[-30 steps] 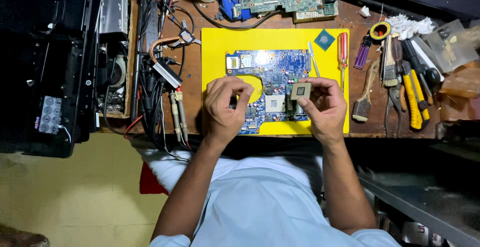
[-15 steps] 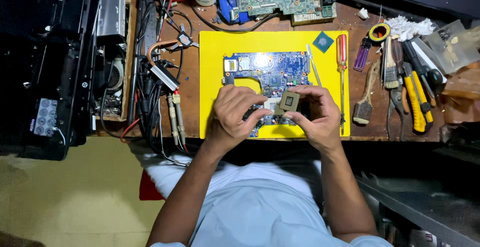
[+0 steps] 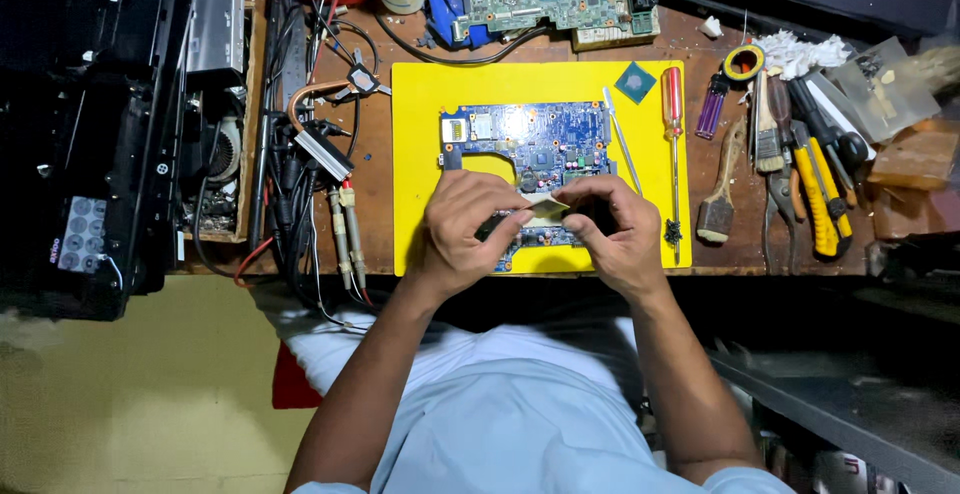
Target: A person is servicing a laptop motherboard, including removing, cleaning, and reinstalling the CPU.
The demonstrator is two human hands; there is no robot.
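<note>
Both hands have dropped closer to the blue motherboard (image 3: 530,144), left hand (image 3: 465,229) and right hand (image 3: 615,229) pinching a small square chip (image 3: 545,209) that a slipped grip could drop onto it.

1. The small square chip (image 3: 546,208) was held up and easy to see a second ago. Now it sits low between both hands and mostly hides.
2. The left hand (image 3: 466,229) and right hand (image 3: 612,229) moved down and closer together.
3. The hands now cover the bottom part of the blue circuit board (image 3: 527,139).
</note>
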